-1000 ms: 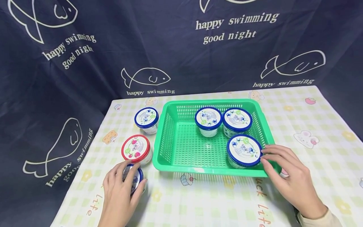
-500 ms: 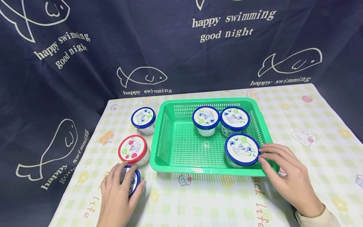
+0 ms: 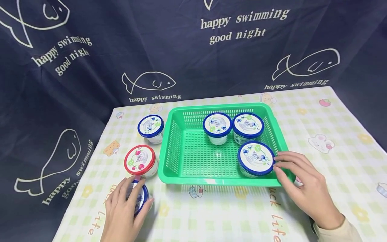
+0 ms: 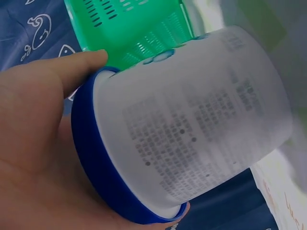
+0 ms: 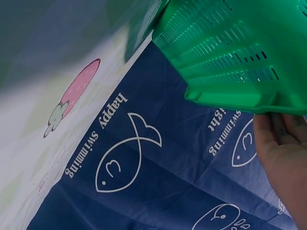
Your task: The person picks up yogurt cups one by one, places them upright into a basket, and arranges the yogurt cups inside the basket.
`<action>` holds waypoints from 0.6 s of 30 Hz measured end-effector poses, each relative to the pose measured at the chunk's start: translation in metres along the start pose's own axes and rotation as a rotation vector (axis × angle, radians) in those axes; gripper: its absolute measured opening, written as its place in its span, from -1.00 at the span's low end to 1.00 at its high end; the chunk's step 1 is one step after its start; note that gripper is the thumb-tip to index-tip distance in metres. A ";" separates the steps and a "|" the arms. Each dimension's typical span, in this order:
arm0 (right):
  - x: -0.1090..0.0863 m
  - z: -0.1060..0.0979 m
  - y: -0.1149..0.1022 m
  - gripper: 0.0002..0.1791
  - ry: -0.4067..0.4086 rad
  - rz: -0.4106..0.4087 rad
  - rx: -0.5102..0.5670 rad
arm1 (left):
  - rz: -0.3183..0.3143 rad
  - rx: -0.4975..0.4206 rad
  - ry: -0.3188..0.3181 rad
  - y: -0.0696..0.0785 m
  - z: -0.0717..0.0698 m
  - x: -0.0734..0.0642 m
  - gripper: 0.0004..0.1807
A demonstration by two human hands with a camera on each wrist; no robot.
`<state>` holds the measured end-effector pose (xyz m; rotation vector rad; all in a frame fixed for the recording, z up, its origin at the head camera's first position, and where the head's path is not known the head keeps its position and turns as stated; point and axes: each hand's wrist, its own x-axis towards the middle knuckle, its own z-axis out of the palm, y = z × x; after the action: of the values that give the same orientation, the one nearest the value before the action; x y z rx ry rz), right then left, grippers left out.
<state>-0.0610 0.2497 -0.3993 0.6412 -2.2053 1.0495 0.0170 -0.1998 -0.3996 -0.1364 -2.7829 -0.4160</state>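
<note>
My left hand [image 3: 122,206] grips a round white tub with a blue lid [image 3: 140,198] at the front left, outside the green basket [image 3: 199,182]. In the left wrist view, thumb and fingers lie round the rim of its blue lid [image 4: 88,139], and the printed side faces the camera. My right hand [image 3: 305,183] is at the basket's right front corner, fingertips right at the lid edge of a blueberry-patterned tub [image 3: 256,158] standing inside. From the right wrist, those fingers [image 5: 266,132] show at the basket rim [image 5: 230,101].
Two more blue-lidded tubs, one left [image 3: 217,124] and one right [image 3: 248,125], stand at the back of the basket. Left of it are a red-lidded tub [image 3: 140,160] and another blue-lidded tub [image 3: 151,126]. A checked tablecloth [image 3: 217,215] covers the table; dark fabric [image 3: 193,60] hangs behind.
The head view has shifted slightly, so everything sits a little further left. My left hand and its tub have come slightly nearer me, away from the red-lidded tub. My right hand stays put.
</note>
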 end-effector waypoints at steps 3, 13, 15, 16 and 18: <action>0.000 0.000 0.001 -0.84 -0.005 0.002 -0.001 | -0.001 -0.011 -0.024 0.000 -0.002 -0.001 -0.39; -0.004 0.000 0.003 -0.92 -0.041 0.033 -0.032 | 0.002 -0.040 -0.093 -0.002 -0.009 0.001 -0.36; -0.004 -0.001 0.003 -0.92 -0.045 0.038 -0.041 | 0.002 -0.039 -0.105 -0.002 -0.010 0.001 -0.36; -0.005 -0.001 0.003 -0.92 -0.046 0.040 -0.043 | 0.002 -0.037 -0.110 -0.002 -0.011 0.001 -0.36; -0.005 -0.001 0.003 -0.91 -0.050 0.043 -0.047 | 0.005 -0.031 -0.110 -0.001 -0.012 0.002 -0.37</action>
<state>-0.0593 0.2532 -0.4039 0.6080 -2.2891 1.0106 0.0184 -0.2045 -0.3886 -0.1781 -2.8844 -0.4632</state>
